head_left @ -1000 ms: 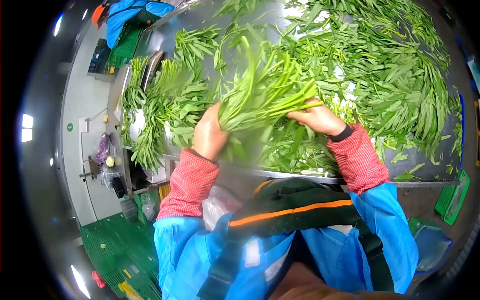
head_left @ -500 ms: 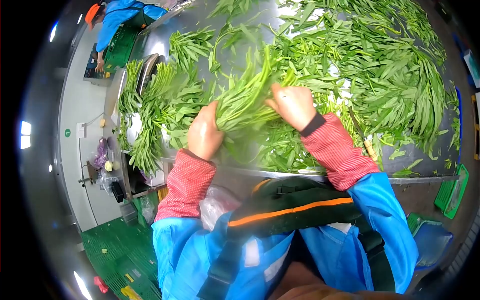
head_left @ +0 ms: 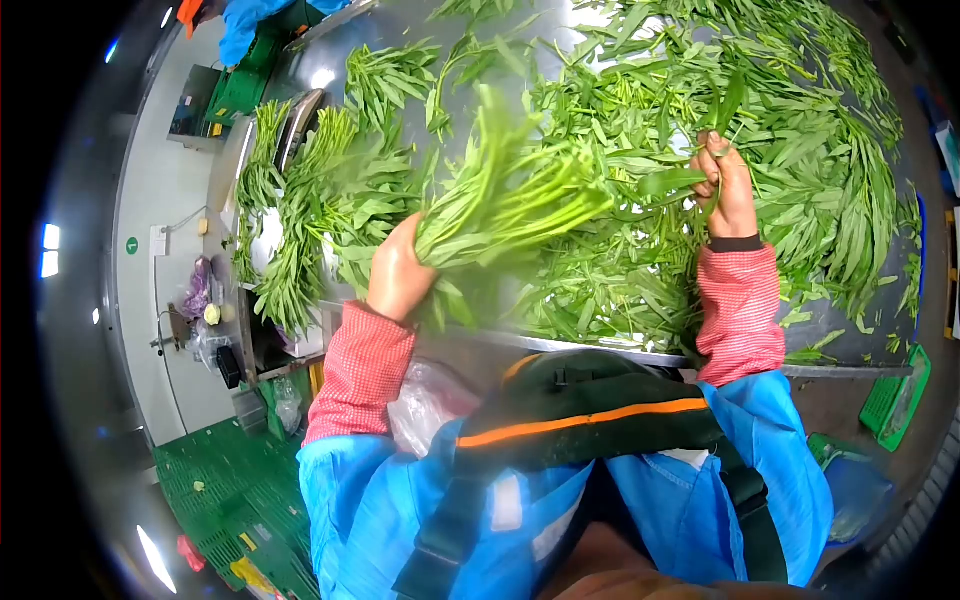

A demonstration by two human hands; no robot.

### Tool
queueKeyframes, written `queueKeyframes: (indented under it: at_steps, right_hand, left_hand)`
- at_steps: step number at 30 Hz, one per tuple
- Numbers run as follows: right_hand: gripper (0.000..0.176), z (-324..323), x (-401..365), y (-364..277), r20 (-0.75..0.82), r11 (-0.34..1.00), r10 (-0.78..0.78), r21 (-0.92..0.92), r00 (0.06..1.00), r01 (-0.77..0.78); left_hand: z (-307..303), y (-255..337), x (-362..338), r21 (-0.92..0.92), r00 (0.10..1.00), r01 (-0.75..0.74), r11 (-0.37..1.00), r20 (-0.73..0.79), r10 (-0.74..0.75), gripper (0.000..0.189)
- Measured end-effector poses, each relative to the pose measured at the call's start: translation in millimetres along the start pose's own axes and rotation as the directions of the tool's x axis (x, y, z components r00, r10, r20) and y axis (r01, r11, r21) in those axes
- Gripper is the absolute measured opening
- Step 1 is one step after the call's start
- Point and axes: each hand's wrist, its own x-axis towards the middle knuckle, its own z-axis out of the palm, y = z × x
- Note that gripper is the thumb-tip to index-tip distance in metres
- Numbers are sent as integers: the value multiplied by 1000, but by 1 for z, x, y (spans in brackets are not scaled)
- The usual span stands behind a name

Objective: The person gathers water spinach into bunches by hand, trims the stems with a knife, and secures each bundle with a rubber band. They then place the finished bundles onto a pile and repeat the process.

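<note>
My left hand point(head_left: 402, 265) is closed round a bunch of water spinach point(head_left: 510, 200), its pale stem ends fanning up and to the right, slightly blurred. To the right, my right hand point(head_left: 730, 185) pinches a few loose leafy stems point(head_left: 675, 182) over the big heap of water spinach point(head_left: 810, 170). Loose leaves and stems point(head_left: 610, 290) lie on the metal table point(head_left: 455, 290) between my hands. Left of my left hand, gathered bunches point(head_left: 315, 210) rest with their stem ends pointing up.
A co-worker's blue sleeve point(head_left: 245, 25) shows at the top left by a green crate point(head_left: 245, 90). Green plastic pallets point(head_left: 225, 490) lie on the floor at lower left. A green basket point(head_left: 893, 400) stands beyond the table's right corner. A clear plastic bag point(head_left: 430, 405) hangs near my waist.
My right hand has moved right, away from the bunch, with a few stems in its fingers. My left hand still holds the bunch. The co-worker has mostly left the view at top left.
</note>
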Motion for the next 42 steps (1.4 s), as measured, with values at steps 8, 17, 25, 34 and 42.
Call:
queueKeyframes:
  at_steps: [8,17,25,34,42]
  right_hand:
    - [48,70,-3,21,383,761,28,-607,924,229]
    - [18,58,-20,25,334,805,-109,-523,936,281]
    - [28,-8,21,5,95,967,165,-212,982,-142]
    - [33,29,14,91,537,892,224,-449,813,51]
    - [38,6,21,8,-49,787,238,-575,970,-222]
  left_hand:
    - [-4,27,8,-116,999,-26,993,31,30,40]
    - [7,21,-2,-411,971,214,886,189,-147,39]
    - [-10,35,-8,-185,993,75,980,100,-57,41]
    - [12,33,4,-218,977,-181,959,69,200,47]
    - [-6,37,1,-144,986,-165,976,7,168,41]
